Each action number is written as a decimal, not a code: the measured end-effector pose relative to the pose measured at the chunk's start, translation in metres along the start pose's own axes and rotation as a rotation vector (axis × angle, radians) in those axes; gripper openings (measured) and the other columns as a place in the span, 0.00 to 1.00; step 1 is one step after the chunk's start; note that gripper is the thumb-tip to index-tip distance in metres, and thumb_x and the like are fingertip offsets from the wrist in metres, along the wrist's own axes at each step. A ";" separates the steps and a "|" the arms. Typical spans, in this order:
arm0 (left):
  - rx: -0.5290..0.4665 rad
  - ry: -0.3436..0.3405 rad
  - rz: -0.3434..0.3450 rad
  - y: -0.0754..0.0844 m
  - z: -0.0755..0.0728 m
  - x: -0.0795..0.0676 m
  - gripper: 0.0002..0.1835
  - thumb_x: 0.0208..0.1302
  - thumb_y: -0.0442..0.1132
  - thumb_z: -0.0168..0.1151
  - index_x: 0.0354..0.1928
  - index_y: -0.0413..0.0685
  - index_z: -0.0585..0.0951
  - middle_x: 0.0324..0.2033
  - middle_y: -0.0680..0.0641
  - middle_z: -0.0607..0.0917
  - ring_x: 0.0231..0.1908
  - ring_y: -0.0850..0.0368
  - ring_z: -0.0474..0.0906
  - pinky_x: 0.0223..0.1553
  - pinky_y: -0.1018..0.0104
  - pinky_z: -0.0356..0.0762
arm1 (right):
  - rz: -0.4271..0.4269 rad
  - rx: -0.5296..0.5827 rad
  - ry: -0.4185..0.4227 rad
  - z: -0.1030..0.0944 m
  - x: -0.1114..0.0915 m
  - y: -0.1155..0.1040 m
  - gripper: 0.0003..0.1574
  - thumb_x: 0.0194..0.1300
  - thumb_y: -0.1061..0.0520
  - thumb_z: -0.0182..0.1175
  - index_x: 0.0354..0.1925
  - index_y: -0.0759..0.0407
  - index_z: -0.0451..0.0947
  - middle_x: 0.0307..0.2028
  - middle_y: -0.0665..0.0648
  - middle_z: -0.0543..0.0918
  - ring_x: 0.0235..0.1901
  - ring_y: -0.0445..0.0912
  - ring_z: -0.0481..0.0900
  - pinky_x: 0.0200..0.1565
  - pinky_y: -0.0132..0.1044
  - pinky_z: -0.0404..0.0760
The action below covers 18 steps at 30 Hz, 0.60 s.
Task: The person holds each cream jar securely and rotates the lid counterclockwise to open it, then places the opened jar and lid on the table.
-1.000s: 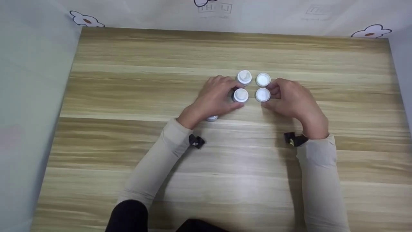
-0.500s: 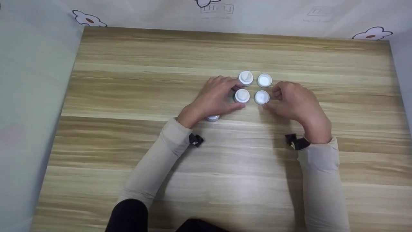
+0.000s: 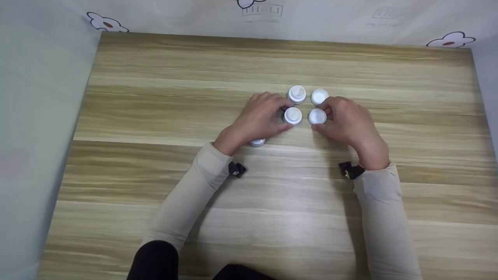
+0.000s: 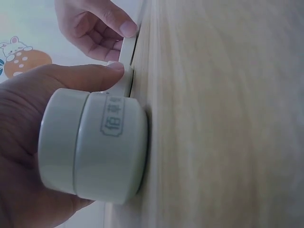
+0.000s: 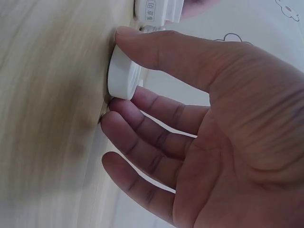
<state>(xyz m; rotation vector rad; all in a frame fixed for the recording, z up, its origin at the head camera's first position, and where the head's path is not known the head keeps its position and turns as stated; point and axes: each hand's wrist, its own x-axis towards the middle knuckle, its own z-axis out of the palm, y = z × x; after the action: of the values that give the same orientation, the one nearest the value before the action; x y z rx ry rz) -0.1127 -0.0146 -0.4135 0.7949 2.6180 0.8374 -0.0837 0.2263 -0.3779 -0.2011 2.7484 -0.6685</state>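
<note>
My left hand [image 3: 258,118] grips a white lidless jar [image 3: 292,116] between thumb and fingers, upright on the table. To its right, my right hand [image 3: 350,122] has its thumb and fingertips at opposite sides of a white jar lid [image 3: 317,116], which lies hollow side up. In the right wrist view the thumb touches this lid's [image 5: 122,73] rim. Just behind stand a second lidless jar [image 3: 297,94] and a second upturned lid [image 3: 320,96]. A capped jar [image 4: 111,147] with printed characters sits under my left wrist, mostly hidden in the head view.
The wood-grain table [image 3: 272,202] spreads around both forearms. Behind it rises a pale wall covering [image 3: 330,19] with flower drawings, and pale panels border the left and right sides.
My right hand drew slightly away from the near lid, then moved left and closed round it again. That lid shifted a little. The left hand kept its grip on the jar.
</note>
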 end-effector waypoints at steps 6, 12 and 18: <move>-0.002 -0.003 0.001 0.002 0.001 0.001 0.24 0.68 0.53 0.72 0.63 0.56 0.84 0.60 0.51 0.88 0.65 0.51 0.78 0.71 0.51 0.68 | 0.007 0.017 -0.010 -0.002 0.000 0.001 0.25 0.59 0.55 0.74 0.53 0.62 0.84 0.47 0.64 0.89 0.47 0.58 0.85 0.50 0.58 0.79; -0.026 -0.021 -0.010 -0.001 -0.002 -0.002 0.28 0.67 0.54 0.73 0.66 0.55 0.82 0.65 0.51 0.85 0.69 0.51 0.75 0.74 0.52 0.64 | 0.009 0.011 -0.035 -0.003 -0.003 0.000 0.28 0.59 0.53 0.75 0.56 0.61 0.82 0.48 0.64 0.89 0.48 0.58 0.84 0.51 0.59 0.79; -0.052 -0.051 -0.003 -0.006 -0.011 -0.008 0.32 0.65 0.55 0.74 0.69 0.55 0.81 0.64 0.51 0.85 0.68 0.50 0.75 0.74 0.52 0.64 | 0.002 0.002 -0.032 -0.010 -0.009 -0.008 0.31 0.59 0.53 0.75 0.58 0.62 0.80 0.50 0.65 0.87 0.50 0.59 0.85 0.53 0.60 0.79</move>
<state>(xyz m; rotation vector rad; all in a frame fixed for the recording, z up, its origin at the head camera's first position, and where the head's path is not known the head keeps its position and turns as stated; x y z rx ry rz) -0.1135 -0.0285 -0.4081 0.7880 2.5415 0.8695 -0.0782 0.2253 -0.3636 -0.2062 2.7166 -0.6616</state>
